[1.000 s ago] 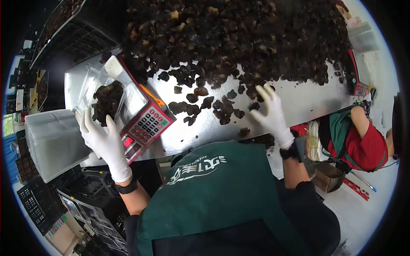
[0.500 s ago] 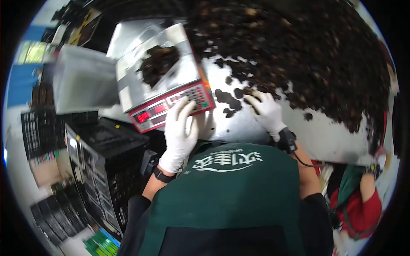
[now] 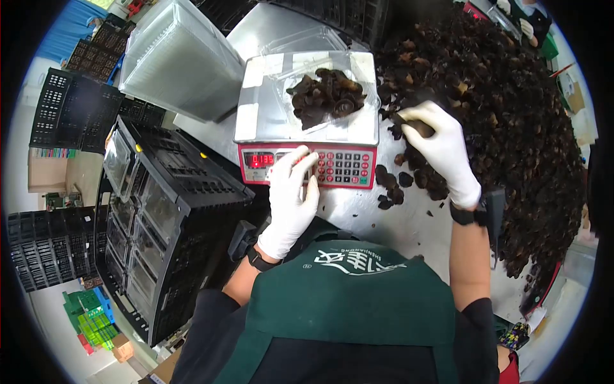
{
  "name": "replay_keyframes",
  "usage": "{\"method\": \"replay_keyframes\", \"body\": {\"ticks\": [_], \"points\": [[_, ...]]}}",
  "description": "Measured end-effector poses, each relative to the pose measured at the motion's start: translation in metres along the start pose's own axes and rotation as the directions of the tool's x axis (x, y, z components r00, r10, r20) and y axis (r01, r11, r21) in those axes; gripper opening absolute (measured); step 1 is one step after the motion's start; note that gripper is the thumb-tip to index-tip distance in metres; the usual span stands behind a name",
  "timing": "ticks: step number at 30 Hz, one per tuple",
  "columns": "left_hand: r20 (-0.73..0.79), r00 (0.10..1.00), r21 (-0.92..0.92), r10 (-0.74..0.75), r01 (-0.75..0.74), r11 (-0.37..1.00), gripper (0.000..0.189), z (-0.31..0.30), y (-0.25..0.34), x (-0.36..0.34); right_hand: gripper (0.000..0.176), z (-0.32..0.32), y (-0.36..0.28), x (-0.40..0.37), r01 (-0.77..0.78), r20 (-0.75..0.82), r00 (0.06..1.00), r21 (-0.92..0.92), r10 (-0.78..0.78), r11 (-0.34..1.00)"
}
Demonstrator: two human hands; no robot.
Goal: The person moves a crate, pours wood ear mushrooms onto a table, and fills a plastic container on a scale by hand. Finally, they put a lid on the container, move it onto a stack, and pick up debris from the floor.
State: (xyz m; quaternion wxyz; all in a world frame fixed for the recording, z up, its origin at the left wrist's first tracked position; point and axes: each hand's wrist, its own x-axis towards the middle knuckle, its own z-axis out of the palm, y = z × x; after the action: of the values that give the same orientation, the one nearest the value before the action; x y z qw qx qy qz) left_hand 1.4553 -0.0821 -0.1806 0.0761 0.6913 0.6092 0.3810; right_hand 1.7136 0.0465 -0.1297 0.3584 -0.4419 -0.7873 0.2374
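A weighing scale (image 3: 307,168) with a red-framed keypad panel and lit red digits stands in front of me. On its metal plate lies a clear plastic box (image 3: 281,73) holding a heap of dark wood ear mushrooms (image 3: 327,97). My left hand (image 3: 293,198), in a white glove, rests at the panel beside the display, its fingers apart and nothing held. To the right of the plate, my gloved right hand (image 3: 441,144) is at the near edge of a big mushroom pile (image 3: 492,121). Its thumb and fingers curl round a brown wood ear mushroom (image 3: 419,127), partly hidden.
A tall stack of clear plastic boxes (image 3: 182,67) stands left of the scale. Nearer me is a black crate (image 3: 173,211) with clear boxes inside. A few loose mushrooms (image 3: 391,182) lie on the metal table (image 3: 400,221). Another person's gloved hand (image 3: 527,29) shows at far right.
My view has turned, and the scale now sits more centrally and straighter. My right hand has moved from the loose pieces on the table forward to the pile. My left hand stays at the panel.
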Motion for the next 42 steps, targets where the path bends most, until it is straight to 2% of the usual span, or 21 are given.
{"method": "replay_keyframes", "body": {"ticks": [3, 4, 5, 6, 8, 9, 13, 16, 17, 21, 23, 24, 26, 27, 31, 34, 36, 38, 39, 40, 42], "points": [[-0.113, 0.993, 0.0, -0.039, 0.04, 0.999, 0.051, 0.002, 0.001, 0.031, 0.019, 0.043, -0.023, 0.06, 0.205, -0.052, 0.978, 0.024, -0.204, 0.978], [-0.128, 0.99, -0.012, -0.052, 0.051, 0.999, 0.051, 0.005, -0.003, 0.038, 0.02, 0.058, -0.029, 0.075, 0.222, -0.012, 0.975, 0.0, -0.222, 0.975], [-0.143, 0.987, -0.023, -0.066, 0.064, 0.998, 0.052, 0.008, -0.007, 0.044, 0.022, 0.075, -0.03, 0.089, 0.346, -0.013, 0.937, -0.108, -0.349, 0.932], [-0.158, 0.984, -0.034, -0.081, 0.077, 0.996, 0.052, 0.011, -0.011, 0.048, 0.027, 0.091, -0.027, 0.1, 0.452, 0.04, 0.892, -0.118, -0.451, 0.884], [-0.157, 0.987, 0.057, -0.038, 0.047, 0.997, 0.041, 0.016, -0.018, 0.052, 0.032, 0.112, -0.02, 0.11, 0.511, 0.319, 0.841, -0.203, -0.437, 0.835], [-0.125, 0.992, 0.104, -0.021, 0.034, 0.994, 0.037, 0.015, -0.023, 0.051, 0.038, 0.117, -0.016, 0.112, 0.498, 0.405, 0.835, -0.27, -0.372, 0.824], [-0.099, 0.995, 0.149, -0.022, 0.037, 0.988, 0.026, 0.013, -0.026, 0.052, 0.062, 0.092, -0.023, 0.122, 0.436, 0.367, 0.867, -0.233, -0.336, 0.869], [-0.08, 0.996, 0.131, -0.043, 0.054, 0.99, 0.027, 0.011, -0.02, 0.05, 0.051, 0.072, -0.026, 0.129, 0.349, 0.342, 0.898, -0.17, -0.277, 0.922], [-0.066, 0.997, 0.139, -0.034, 0.043, 0.989, 0.031, 0.01, -0.02, 0.048, 0.04, 0.078, -0.015, 0.128, 0.409, 0.217, 0.901, -0.134, -0.376, 0.903], [-0.079, 0.993, -0.014, -0.087, 0.086, 0.996, 0.048, 0.003, -0.015, 0.045, 0.026, 0.076, -0.002, 0.122, 0.197, 0.198, 0.96, 0.037, -0.2, 0.98], [-0.144, 0.979, -0.066, -0.147, 0.139, 0.988, 0.053, -0.002, -0.018, 0.044, 0.02, 0.072, -0.002, 0.118, -0.027, 0.18, 0.984, 0.193, -0.009, 0.981], [-0.172, 0.969, -0.092, -0.18, 0.166, 0.982, 0.056, -0.004, -0.019, 0.043, 0.015, 0.076, 0.002, 0.116, -0.125, 0.158, 0.985, 0.411, 0.064, 0.903], [-0.276, 0.944, -0.099, -0.179, 0.157, 0.983, 0.057, -0.016, -0.016, 0.052, 0.013, 0.062, -0.009, 0.115, -0.282, 0.284, 0.948, 0.557, 0.14, 0.781], [-0.338, 0.925, -0.135, -0.176, 0.138, 0.981, 0.057, -0.02, -0.018, 0.056, 0.014, 0.062, -0.006, 0.114, -0.308, 0.312, 0.94, 0.608, 0.136, 0.732], [-0.522, 0.824, -0.313, -0.222, 0.057, 0.948, 0.057, -0.03, -0.013, 0.072, 0.017, 0.061, 0.008, 0.11, -0.144, 0.286, 0.958, 0.494, -0.004, 0.858], [-0.602, 0.764, -0.373, -0.232, -0.012, 0.928, 0.057, -0.038, -0.004, 0.081, 0.013, 0.047, -0.004, 0.102, -0.419, 0.348, 0.906, 0.649, 0.241, 0.635], [-0.653, 0.729, -0.37, -0.203, -0.074, 0.926, 0.056, -0.042, 0.002, 0.088, 0.019, 0.039, 0.021, 0.092, -0.4, 0.319, 0.916, 0.767, 0.243, 0.502], [-0.687, 0.699, -0.39, -0.198, -0.126, 0.912, 0.056, -0.047, 0.005, 0.097, 0.025, 0.033, 0.046, 0.071, -0.397, 0.38, 0.871, 0.918, 0.31, -0.009], [-0.697, 0.689, -0.387, -0.2, -0.127, 0.913, 0.056, -0.049, 0.008, 0.102, 0.028, 0.029, 0.051, 0.058, -0.35, 0.411, 0.876, 0.902, 0.253, -0.252], [-0.706, 0.675, -0.402, -0.216, -0.13, 0.906, 0.054, -0.051, 0.009, 0.108, 0.031, 0.032, 0.077, 0.042, -0.261, 0.382, 0.885, 0.882, 0.268, -0.393], [-0.735, 0.661, -0.291, -0.151, -0.107, 0.951, 0.046, -0.057, 0.01, 0.127, 0.033, 0.029, 0.093, 0.019, -0.215, 0.405, 0.861, 0.839, 0.309, -0.5]]}}
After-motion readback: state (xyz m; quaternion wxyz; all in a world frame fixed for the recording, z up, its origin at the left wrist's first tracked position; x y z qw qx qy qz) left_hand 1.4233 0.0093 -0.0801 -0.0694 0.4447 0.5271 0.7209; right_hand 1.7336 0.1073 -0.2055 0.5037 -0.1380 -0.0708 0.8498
